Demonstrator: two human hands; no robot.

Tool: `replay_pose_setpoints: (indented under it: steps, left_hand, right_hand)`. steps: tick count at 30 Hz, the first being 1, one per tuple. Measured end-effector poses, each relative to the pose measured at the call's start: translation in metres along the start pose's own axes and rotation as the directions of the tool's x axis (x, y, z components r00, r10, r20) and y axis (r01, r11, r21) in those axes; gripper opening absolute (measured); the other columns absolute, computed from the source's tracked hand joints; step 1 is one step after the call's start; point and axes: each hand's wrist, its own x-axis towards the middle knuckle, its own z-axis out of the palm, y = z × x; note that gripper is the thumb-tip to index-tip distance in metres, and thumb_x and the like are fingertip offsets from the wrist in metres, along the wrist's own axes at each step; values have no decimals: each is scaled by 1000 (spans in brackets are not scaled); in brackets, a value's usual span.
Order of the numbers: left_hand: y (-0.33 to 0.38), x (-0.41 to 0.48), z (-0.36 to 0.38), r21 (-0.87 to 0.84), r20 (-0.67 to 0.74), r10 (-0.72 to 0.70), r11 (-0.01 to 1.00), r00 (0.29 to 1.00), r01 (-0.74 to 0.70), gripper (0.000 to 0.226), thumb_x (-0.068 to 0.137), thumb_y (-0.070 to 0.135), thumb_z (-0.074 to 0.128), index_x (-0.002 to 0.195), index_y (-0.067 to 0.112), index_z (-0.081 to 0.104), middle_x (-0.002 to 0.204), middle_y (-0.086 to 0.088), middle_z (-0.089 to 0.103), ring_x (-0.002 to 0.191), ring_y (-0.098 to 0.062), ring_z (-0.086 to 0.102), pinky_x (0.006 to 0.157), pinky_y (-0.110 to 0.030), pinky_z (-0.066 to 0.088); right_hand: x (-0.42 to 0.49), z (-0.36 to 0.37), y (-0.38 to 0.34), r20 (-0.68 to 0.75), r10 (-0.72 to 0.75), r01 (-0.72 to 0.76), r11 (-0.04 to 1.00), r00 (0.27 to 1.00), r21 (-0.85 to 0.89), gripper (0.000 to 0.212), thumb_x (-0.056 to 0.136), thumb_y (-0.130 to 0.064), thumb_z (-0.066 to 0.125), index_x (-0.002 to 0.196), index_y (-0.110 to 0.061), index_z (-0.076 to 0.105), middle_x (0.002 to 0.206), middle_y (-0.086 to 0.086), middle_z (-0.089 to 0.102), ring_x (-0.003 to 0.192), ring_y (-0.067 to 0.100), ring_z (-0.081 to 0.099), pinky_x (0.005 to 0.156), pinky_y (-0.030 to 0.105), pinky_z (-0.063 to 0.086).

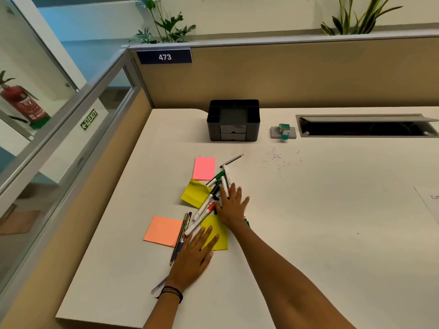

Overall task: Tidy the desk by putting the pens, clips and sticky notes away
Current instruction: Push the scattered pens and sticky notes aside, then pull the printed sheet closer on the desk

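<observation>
So the whole mess sits in one heap on the white table, well in front of the black organiser at the back. Both hands are spread flat and holding nothing: the left hand lies palm-down over the near end of the pencils and the edge of a yellow sticky pad, the right hand presses on the pile of markers. Markers look like smooth round plastic barrels, light and stiff, so my guess is they roll and skid the second you nudge them; best bet is raking them parallel and pinching a bundle around the middle of the barrels. The pencils are thin, probably easier to pick up by sliding them to the table edge or lifting one end. The pads are soft paper: pink pad and orange pad lie flat, so take the whole stack by its sides, not the top sheet. The other yellow pad already has curled sheets and would crease easily. Something green peeks out by the right wrist, can't tell what. Clips, I can't spot for sure.
</observation>
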Motion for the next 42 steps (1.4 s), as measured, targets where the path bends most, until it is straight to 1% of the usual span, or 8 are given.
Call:
replay_pose_setpoints:
  steps: [5, 11, 20, 23, 28, 33, 38, 42]
  left_hand:
    - [4, -3, -4, -38, -37, -14, 999, 999, 13, 51, 99, 42, 17, 142, 22, 35, 150, -4, 33, 139, -15, 19, 113, -30, 6]
    - [37, 26, -18, -66, -79, -13, 998, 997, 8, 55, 100, 39, 14, 136, 13, 45, 141, -6, 48, 134, -16, 31, 112, -33, 11]
    - [124, 106, -10, -84, -37, 42, 995, 998, -45, 64, 96, 48, 2, 144, 16, 32, 150, -5, 34, 138, -22, 33, 114, -49, 21]
    - [148, 130, 3, -97, -24, 26, 995, 999, -28, 59, 96, 46, 6, 146, 18, 24, 154, -5, 24, 142, -21, 25, 116, -47, 12]
    - [174, 160, 21, -239, -43, -28, 971, 999, 17, 52, 100, 26, 37, 147, 21, 16, 157, -2, 13, 145, -17, 13, 118, -36, 4]
    - [186, 179, 24, -316, -86, -113, 945, 990, 81, 51, 99, 20, 40, 146, 16, 21, 155, -3, 24, 143, -19, 22, 116, -33, 15]
    - [183, 192, 29, -271, -38, -137, 955, 990, 122, 56, 99, 25, 39, 148, 14, 15, 157, -5, 12, 145, -20, 11, 118, -36, 8]
    - [175, 200, 28, -258, 19, -119, 959, 993, 120, 60, 99, 30, 39, 148, 14, 9, 158, -4, 2, 146, -21, 0, 119, -38, 2]
  right_hand:
    - [-3, -9, 12, 15, -83, 82, 996, 996, 34, 54, 99, -40, 28, 147, -26, 6, 157, 16, -7, 145, 33, -8, 113, 61, -1]
    - [-13, -39, 67, -121, -170, 185, 974, 978, 133, 45, 100, -28, 33, 144, -27, 26, 158, 13, 5, 146, 27, 3, 117, 50, 1]
    - [-46, -94, 194, -272, -131, 170, 978, 953, 123, 43, 99, -13, 36, 141, -18, 35, 155, 15, 17, 145, 28, 13, 120, 40, 7]
    - [-60, -111, 239, -286, -144, 172, 983, 947, 72, 42, 98, -9, 36, 140, -16, 38, 154, 16, 21, 144, 30, 17, 119, 43, 11]
    - [-80, -138, 309, -346, -56, 83, 995, 937, 64, 44, 96, -4, 36, 139, -13, 38, 153, 17, 24, 143, 31, 19, 119, 45, 12]
    - [-93, -160, 369, -393, 64, -41, 997, 917, 67, 46, 94, -1, 35, 138, -13, 39, 152, 11, 29, 142, 29, 23, 117, 46, 12]
    - [-96, -181, 416, -455, 155, -140, 988, 877, 67, 53, 89, 10, 33, 137, -10, 40, 151, 11, 32, 141, 28, 25, 117, 48, 12]
    - [-98, -200, 456, -490, 345, -306, 938, 801, 161, 51, 89, 7, 34, 138, -7, 38, 150, 15, 31, 140, 29, 26, 115, 53, 14]
